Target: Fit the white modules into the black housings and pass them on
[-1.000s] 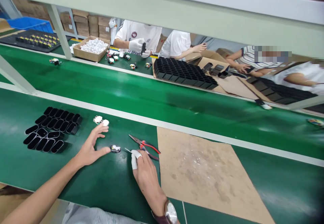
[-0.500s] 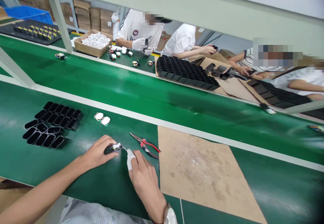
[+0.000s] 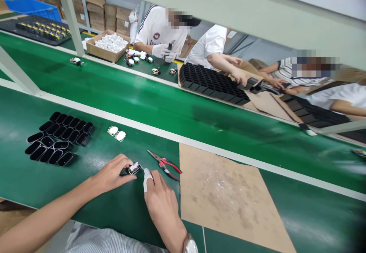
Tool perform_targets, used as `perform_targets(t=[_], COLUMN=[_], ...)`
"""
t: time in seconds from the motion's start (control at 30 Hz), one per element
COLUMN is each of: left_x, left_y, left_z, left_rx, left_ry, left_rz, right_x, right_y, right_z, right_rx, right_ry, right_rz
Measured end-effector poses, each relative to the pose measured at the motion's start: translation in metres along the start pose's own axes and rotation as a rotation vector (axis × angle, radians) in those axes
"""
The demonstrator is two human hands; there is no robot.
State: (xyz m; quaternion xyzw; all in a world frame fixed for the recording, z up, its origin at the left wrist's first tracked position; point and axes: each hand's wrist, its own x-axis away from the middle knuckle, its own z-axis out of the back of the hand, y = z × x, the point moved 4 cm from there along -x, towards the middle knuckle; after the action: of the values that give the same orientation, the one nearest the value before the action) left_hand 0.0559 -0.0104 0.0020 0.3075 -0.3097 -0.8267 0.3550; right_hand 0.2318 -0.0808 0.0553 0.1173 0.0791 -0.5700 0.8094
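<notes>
My left hand (image 3: 112, 175) is closed around a small black casing with a metal-faced part (image 3: 134, 168) in it, held tilted just above the green mat. My right hand (image 3: 160, 199) lies beside it with a white finger cot on the forefinger (image 3: 146, 178), which points at the part's right end; a thin metal tip shows between them, so the fingers seem to pinch a small tool I cannot make out. Red-handled pliers (image 3: 166, 164) lie on the mat just right of my hands. Two white-faced parts (image 3: 117, 133) lie farther back.
A cluster of empty black casings (image 3: 58, 137) stands at the left. A brown cardboard sheet (image 3: 228, 196) covers the mat at the right. Beyond the white rail runs a green conveyor belt (image 3: 177, 108). Across it, several people work with trays of black casings (image 3: 211, 83) and a box of white parts (image 3: 107, 46).
My left hand went from open beside the small part to closed around it and has tipped it up slightly. My right forefinger has come up to the part's end.
</notes>
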Motion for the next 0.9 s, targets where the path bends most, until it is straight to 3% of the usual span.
perform_targets(t=[0.9], left_x=[-0.004], left_y=[0.007], left_z=[0.003], left_rx=[0.008], left_ry=[-0.063], left_rz=[-0.062], right_x=[-0.010], right_y=[0.016], right_z=[0.014], right_rx=[-0.048], right_ry=[-0.025], right_rz=[0.190])
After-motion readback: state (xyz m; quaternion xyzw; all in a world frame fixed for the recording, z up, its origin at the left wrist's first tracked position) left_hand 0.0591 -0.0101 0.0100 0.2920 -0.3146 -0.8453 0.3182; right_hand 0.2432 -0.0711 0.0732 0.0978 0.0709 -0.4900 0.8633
